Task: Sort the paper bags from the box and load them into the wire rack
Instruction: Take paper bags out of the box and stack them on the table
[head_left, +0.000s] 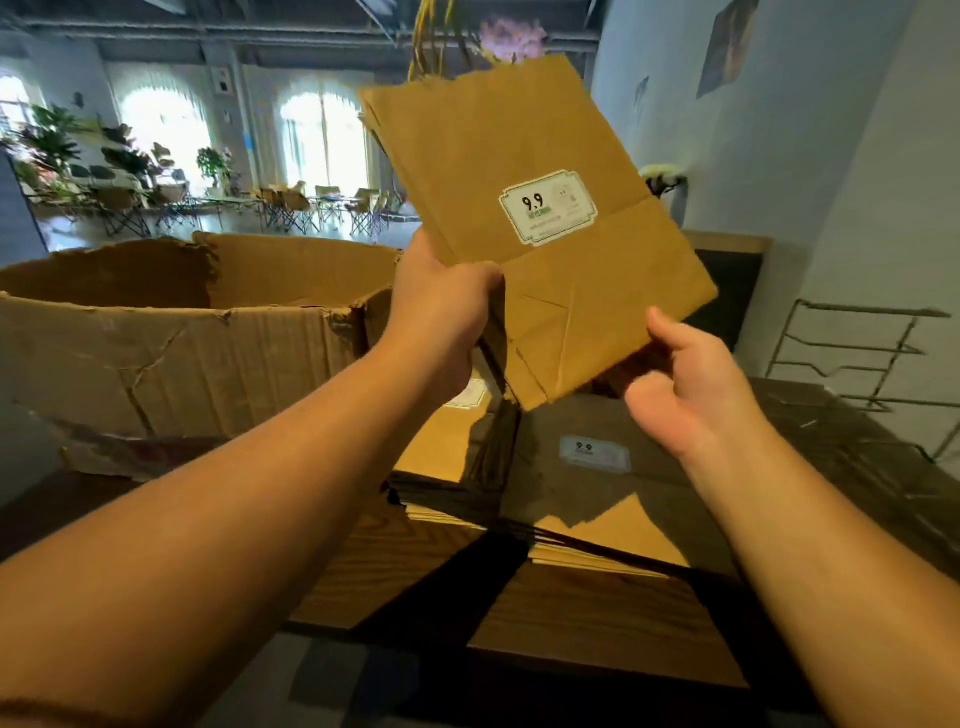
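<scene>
Table (597, 623): two stacks of flat bags (597, 499), labels up.
Right hand (691, 389): fingers loosely curled, under raised bags' corner; contact unclear.
Left hand (441, 312): grips raised bags (519, 156) at edge, above stacks.
Box (182, 338): left, torn; contents hidden.
Rack (862, 358): right, wire; contents unclear.

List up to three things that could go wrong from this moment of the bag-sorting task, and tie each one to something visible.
1. Only the left hand grips the raised paper bags, at one lower edge; the right hand is open below, so the bundle may fan out or slip.
2. The stacks on the table lie skewed and overlapping; a dropped bundle could scatter them.
3. The wire rack stands far right, so the carry is one-handed unless the right hand joins.
</scene>
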